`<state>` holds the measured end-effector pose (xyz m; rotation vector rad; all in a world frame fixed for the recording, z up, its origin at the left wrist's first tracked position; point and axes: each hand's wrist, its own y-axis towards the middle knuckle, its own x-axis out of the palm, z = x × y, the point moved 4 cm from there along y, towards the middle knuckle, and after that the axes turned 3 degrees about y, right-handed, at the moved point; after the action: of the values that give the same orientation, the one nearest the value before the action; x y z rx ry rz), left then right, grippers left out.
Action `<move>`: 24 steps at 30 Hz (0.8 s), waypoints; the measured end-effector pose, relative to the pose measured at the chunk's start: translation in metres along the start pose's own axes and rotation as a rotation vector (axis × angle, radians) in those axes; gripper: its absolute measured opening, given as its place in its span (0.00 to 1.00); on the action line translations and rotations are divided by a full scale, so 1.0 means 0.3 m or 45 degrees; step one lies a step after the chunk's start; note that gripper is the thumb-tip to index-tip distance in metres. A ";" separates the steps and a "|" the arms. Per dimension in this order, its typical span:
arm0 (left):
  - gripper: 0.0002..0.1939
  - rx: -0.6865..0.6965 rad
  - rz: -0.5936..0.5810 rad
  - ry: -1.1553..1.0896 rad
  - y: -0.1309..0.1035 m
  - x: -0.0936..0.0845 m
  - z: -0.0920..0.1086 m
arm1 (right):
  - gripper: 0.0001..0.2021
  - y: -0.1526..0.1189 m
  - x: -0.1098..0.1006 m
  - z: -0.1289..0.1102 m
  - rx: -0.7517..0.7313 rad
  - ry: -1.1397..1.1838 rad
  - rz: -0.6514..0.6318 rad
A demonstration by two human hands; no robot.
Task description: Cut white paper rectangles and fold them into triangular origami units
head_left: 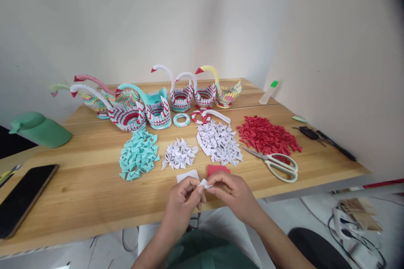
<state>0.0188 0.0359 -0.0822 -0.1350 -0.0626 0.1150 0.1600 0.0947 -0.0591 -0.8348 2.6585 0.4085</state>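
Between my two hands, near the table's front edge, is a small folded piece of white paper (205,183). My left hand (184,197) pinches its left side, fingers curled. On the other side my right hand (233,195) grips it between thumb and fingertips. Just behind the hands lie a stack of white paper slips (186,175) and a stack of red paper slips (217,170). Farther back are piles of folded paper triangles: turquoise (139,155), a smaller white one (179,154), a larger white one (221,143) and red (268,134).
Several folded-paper swans (129,117) stand along the back, with a turquoise-and-white paper ring (181,120) before them. Scissors (280,167) lie at right, beyond them keys (309,133) and a black pen (336,146). A phone (27,197) and green bottle (41,130) lie at left.
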 end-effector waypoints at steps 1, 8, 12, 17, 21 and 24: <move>0.15 0.007 0.002 -0.001 -0.001 0.000 0.000 | 0.03 -0.001 0.001 0.004 0.033 0.035 -0.002; 0.12 0.072 0.066 0.067 -0.018 -0.010 -0.005 | 0.05 -0.007 0.012 0.014 0.138 0.171 0.041; 0.10 0.136 0.105 0.193 -0.027 -0.016 -0.015 | 0.05 -0.012 0.015 -0.001 0.069 0.023 0.022; 0.12 0.090 0.066 0.127 -0.019 -0.014 -0.022 | 0.05 -0.022 0.019 -0.014 0.009 -0.094 0.035; 0.15 0.005 -0.008 -0.129 -0.013 -0.013 -0.029 | 0.11 -0.026 0.004 0.020 0.109 0.197 0.182; 0.16 -0.032 -0.003 -0.236 -0.010 -0.021 -0.042 | 0.15 -0.035 -0.005 0.050 0.194 0.254 0.303</move>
<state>0.0138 0.0304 -0.0946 -0.1492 -0.2489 0.1239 0.1706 0.0927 -0.0740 -0.5407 2.9417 0.1823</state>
